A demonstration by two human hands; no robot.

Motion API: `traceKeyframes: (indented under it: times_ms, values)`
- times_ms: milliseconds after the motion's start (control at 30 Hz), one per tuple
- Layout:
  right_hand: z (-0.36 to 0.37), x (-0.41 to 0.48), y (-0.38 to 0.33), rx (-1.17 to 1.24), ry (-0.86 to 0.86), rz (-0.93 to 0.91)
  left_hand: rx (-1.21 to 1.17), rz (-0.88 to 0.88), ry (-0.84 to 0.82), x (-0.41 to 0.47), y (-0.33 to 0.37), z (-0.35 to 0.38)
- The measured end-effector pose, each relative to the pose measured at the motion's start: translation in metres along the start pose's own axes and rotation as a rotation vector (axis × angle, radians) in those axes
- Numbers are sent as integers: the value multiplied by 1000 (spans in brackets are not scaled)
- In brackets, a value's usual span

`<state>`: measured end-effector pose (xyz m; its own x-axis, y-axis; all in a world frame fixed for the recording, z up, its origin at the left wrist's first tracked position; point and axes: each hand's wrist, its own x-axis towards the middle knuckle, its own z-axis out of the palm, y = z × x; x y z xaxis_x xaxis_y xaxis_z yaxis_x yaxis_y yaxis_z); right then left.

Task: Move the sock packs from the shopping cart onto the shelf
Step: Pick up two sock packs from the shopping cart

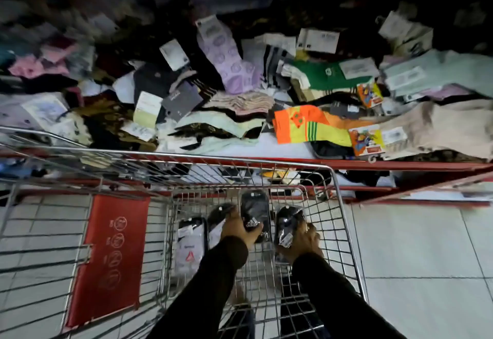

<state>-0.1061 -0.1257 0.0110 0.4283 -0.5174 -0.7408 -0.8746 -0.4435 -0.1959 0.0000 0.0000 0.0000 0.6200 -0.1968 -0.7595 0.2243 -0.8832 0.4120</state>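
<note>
Your black sleeves [306, 301] reach into the shopping cart [336, 178] at lower centre; left hand [238, 228] grips one dark sock pack [254, 211]; right hand [304, 241] clutches another pack [288, 225]; the shelf [346, 163] spans the upper frame.

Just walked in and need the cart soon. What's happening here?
A person is unloading sock packs from the cart to the shelf. Both hands are down in the cart: the left hand on a dark pack, the right hand on another pack. Nothing is lifted yet; more packs remain.
</note>
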Motion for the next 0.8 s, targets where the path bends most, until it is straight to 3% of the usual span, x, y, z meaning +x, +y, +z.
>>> traceKeyframes:
  times_ms: [367, 600, 800]
  values:
    - [26, 22, 1, -102, 124, 49, 108, -164, 28, 57, 15, 42]
    - [23, 17, 3, -120, 114, 7, 93, -216, 121, 42, 25, 31]
    - [-12, -20, 0, -20, 109, -81, 4, -157, 196, -3, 19, -5]
